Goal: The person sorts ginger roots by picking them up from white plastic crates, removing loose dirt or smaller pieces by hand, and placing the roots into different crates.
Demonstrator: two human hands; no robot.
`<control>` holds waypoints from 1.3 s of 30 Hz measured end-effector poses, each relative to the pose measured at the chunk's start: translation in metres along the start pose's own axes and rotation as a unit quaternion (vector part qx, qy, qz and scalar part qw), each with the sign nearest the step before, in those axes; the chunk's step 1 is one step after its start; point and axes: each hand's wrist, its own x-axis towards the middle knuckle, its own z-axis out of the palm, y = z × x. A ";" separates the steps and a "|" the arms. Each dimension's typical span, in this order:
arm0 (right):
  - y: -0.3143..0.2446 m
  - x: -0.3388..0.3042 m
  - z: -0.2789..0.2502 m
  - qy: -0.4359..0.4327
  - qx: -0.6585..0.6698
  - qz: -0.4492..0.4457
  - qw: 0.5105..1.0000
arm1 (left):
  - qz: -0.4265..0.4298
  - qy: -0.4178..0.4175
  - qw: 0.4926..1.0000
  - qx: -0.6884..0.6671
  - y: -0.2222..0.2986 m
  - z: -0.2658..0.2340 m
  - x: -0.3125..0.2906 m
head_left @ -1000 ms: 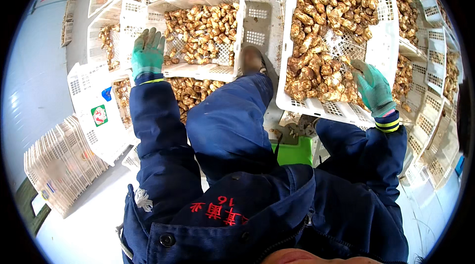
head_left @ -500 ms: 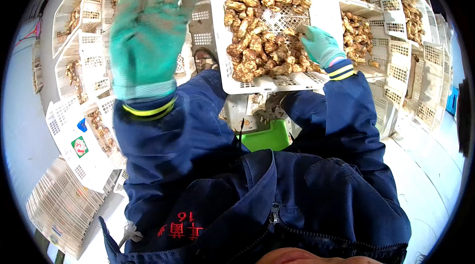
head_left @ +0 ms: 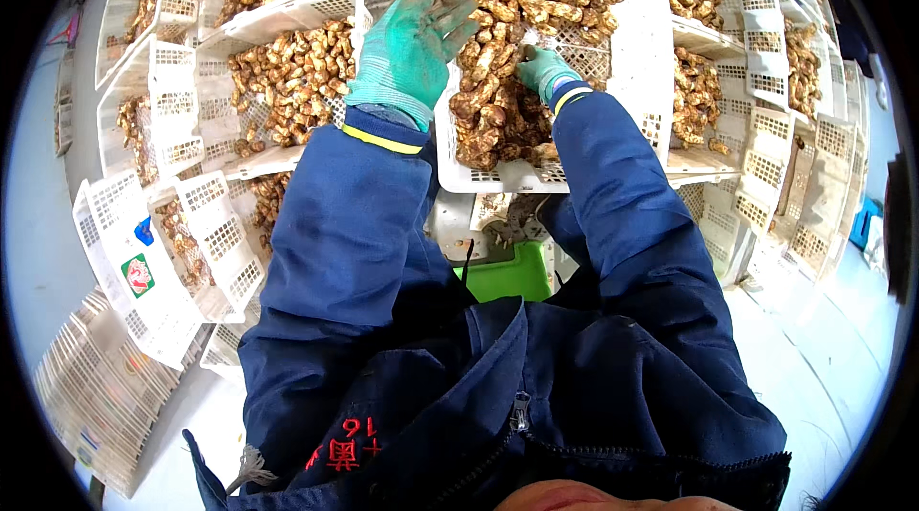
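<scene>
We see knobbly brown ginger roots (head_left: 498, 109) filling white perforated plastic crate (head_left: 639, 52) | our right hand (head_left: 542, 69) inside crate, fingers closing on roots | left hand (head_left: 414, 44) above crate's left rim, fingers spread, empty | roots look firm, brittle: grip thick bodies.

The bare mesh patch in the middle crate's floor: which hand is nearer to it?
Right. The right hand rests on the brown pieces at the edge of the bare mesh patch. The left hand is raised over the white crate's left wall, farther away.
</scene>
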 end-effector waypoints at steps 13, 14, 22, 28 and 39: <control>0.009 0.016 0.005 0.079 0.131 -0.014 0.988 | -0.012 -0.063 0.998 -0.023 -0.005 0.013 -0.003; 0.006 0.012 -0.003 0.049 0.090 -0.016 0.995 | -0.009 -0.074 0.997 -0.018 -0.006 0.014 -0.002; -0.007 0.013 -0.005 -0.038 0.013 -0.042 0.998 | 0.000 -0.094 0.995 0.022 -0.008 0.008 0.000; 0.010 -0.013 -0.008 -0.010 0.090 -0.076 0.993 | -0.010 -0.080 0.993 0.082 -0.004 0.014 0.004; -0.014 -0.177 -0.125 -0.008 0.371 -0.529 0.763 | -0.050 -0.233 0.907 0.349 -0.007 0.031 -0.014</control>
